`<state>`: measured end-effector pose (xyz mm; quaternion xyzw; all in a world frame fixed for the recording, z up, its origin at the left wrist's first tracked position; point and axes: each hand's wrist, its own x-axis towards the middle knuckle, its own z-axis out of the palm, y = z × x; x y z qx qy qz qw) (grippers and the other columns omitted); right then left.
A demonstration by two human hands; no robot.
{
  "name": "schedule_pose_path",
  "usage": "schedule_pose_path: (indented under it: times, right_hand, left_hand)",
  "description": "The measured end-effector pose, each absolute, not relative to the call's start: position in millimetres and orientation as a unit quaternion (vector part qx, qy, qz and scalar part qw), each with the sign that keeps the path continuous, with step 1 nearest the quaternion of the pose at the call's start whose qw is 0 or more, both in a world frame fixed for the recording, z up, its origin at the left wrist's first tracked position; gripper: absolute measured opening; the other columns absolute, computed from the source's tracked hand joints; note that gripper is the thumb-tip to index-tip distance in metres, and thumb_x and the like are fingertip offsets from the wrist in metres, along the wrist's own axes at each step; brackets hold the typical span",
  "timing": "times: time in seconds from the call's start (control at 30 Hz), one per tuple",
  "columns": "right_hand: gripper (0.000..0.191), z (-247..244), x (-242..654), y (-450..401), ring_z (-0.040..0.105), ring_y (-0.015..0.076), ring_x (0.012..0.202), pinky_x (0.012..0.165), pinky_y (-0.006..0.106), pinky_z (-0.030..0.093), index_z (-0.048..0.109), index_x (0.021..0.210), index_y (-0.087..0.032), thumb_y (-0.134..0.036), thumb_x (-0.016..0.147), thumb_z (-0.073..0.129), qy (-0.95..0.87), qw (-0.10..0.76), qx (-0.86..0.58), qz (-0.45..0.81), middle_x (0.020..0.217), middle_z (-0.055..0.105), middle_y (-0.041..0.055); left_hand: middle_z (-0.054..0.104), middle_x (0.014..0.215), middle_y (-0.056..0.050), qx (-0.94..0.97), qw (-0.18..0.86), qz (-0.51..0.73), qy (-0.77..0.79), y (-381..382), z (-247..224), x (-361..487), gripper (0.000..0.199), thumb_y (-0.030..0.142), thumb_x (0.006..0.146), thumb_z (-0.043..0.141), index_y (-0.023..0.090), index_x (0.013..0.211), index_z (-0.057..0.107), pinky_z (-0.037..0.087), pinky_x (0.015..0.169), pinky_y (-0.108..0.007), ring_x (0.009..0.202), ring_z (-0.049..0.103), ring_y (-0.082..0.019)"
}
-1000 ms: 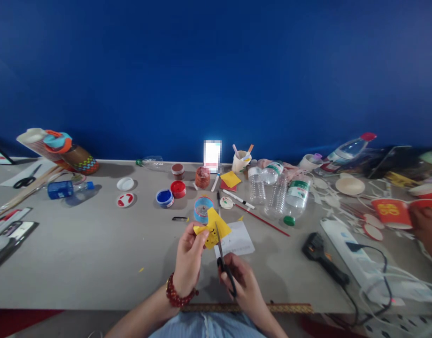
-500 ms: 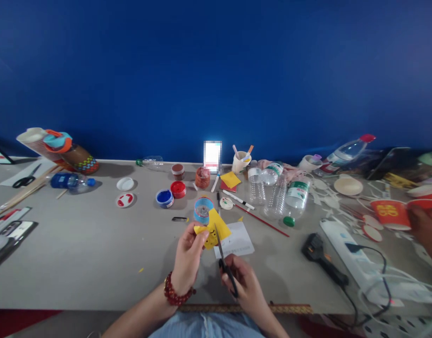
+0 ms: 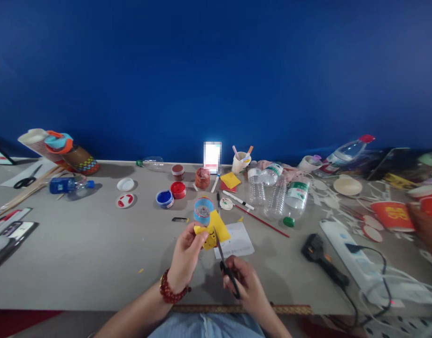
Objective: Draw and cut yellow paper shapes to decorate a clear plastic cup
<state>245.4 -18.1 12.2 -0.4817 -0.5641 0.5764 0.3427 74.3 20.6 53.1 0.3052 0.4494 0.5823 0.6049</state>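
Between the thumb and fingers of my left hand (image 3: 187, 249) is a yellow piece of paper (image 3: 219, 226) with a small face drawn on it. My right hand (image 3: 244, 280) is closed on the black handles of scissors (image 3: 220, 251), whose blades point up and touch the yellow paper. Under and behind the paper lies a white printed sheet (image 3: 241, 241). Just beyond my left hand stands a blue-rimmed clear cup (image 3: 203, 211). A small yellow scrap (image 3: 141, 270) lies on the table to the left.
Paint jars in blue (image 3: 164, 198) and red (image 3: 178, 190) stand ahead. Plastic bottles (image 3: 297, 197), a red brush (image 3: 268, 223), a black tool (image 3: 323, 260) and a power strip (image 3: 353, 258) are on the right. Another person's hand (image 3: 425, 225) is by red cups at the far right.
Both hands have shifted very slightly, with the scissors a little lower and further right. At the far right, the other person's hand and a red cup have moved.
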Motion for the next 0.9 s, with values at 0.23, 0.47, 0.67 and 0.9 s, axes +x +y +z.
schedule_pose_path:
  times: [0.23, 0.47, 0.67, 0.9]
  right_hand:
    - [0.035, 14.4, 247.0, -14.6, 0.039, 0.0103, 0.051, 0.049, 0.021, 0.03, 0.043, 0.065, -0.02, -0.049, 0.076, 0.061, -0.583, 0.33, -0.488, 0.56, 0.054, 0.049, -0.0036]
    - [0.033, 20.2, 243.7, -10.8, 0.044, 0.0105, 0.049, 0.047, 0.021, 0.033, 0.047, 0.066, -0.02, -0.047, 0.077, 0.061, -0.565, 0.324, -0.474, 0.592, 0.054, 0.055, -0.002]
    - [0.031, 19.6, 244.2, -3.0, 0.045, 0.01, 0.048, 0.046, 0.02, 0.034, 0.046, 0.067, -0.02, -0.045, 0.078, 0.06, -0.571, 0.322, -0.449, 0.607, 0.054, 0.057, -0.0018]
    - [0.032, 22.6, 245.6, 11.1, 0.042, 0.0088, 0.046, 0.045, 0.019, 0.031, 0.047, 0.067, -0.02, -0.045, 0.077, 0.063, -0.584, 0.295, -0.444, 0.612, 0.053, 0.053, -0.003]
  left_hand:
    - [0.062, 0.071, 0.0, 0.316, 0.619, 0.56, 0.451, 24.5, 56.1, 67.5, 0.025, 0.038, 0.075, 0.073, 0.017, 0.079, 0.061, 0.046, 0.061, -0.022, 0.062, 0.057, -0.012]
    - [0.064, 0.068, 0.001, 0.319, 0.636, 0.554, 0.432, 27.3, 68.7, 63.9, 0.024, 0.036, 0.072, 0.073, 0.018, 0.076, 0.059, 0.05, 0.062, -0.025, 0.058, 0.061, -0.013]
    - [0.067, 0.065, 0.0, 0.338, 0.637, 0.546, 0.425, 34.3, 78.2, 57.1, 0.023, 0.036, 0.071, 0.073, 0.018, 0.076, 0.06, 0.05, 0.058, -0.024, 0.056, 0.064, -0.015]
    - [0.068, 0.066, -0.001, 0.366, 0.637, 0.524, 0.43, 42.9, 88.3, 49.2, 0.025, 0.038, 0.07, 0.074, 0.017, 0.074, 0.06, 0.05, 0.058, -0.025, 0.058, 0.065, -0.015]
